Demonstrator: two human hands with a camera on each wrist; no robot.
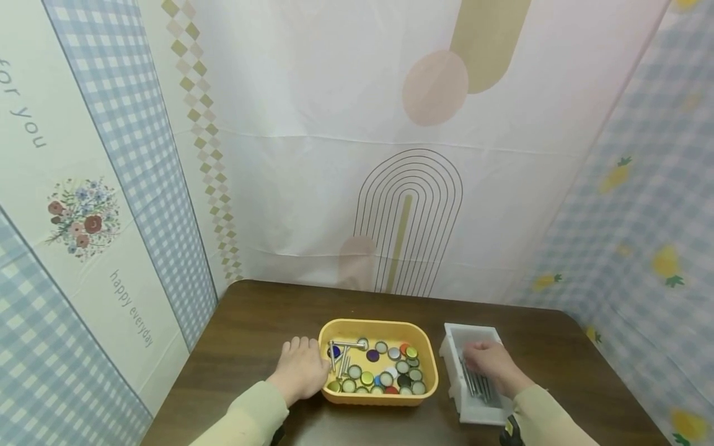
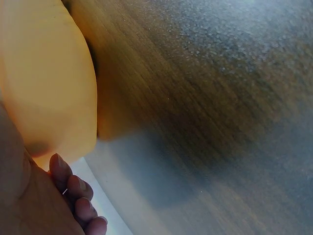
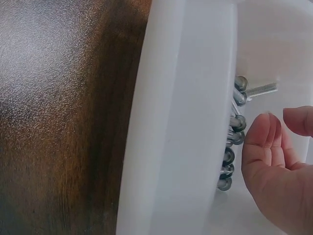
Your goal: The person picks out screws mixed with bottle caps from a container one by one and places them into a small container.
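My left hand (image 1: 301, 367) rests against the left end of a yellow plastic bin (image 1: 379, 399), its thumb side at the rim and its fingers loosely bent. Inside that bin lie several bottle caps (image 1: 403, 367) in mixed colours, with several metal bolts (image 1: 348, 344) along the left side. My right hand (image 1: 492, 364) reaches into a white plastic bin (image 1: 480, 416) on the right. Several bolts (image 3: 237, 122) lie in a row along that bin's side wall, one with its threaded end (image 3: 264, 89) pointing across the floor. Thumb and fingers stand apart beside them, with nothing between.
Both bins stand side by side on a dark brown wooden table (image 1: 268, 316), a narrow gap between them. Behind the table hangs a white patterned cloth (image 1: 290, 198). Checked cloths (image 1: 647, 260) close off the sides.
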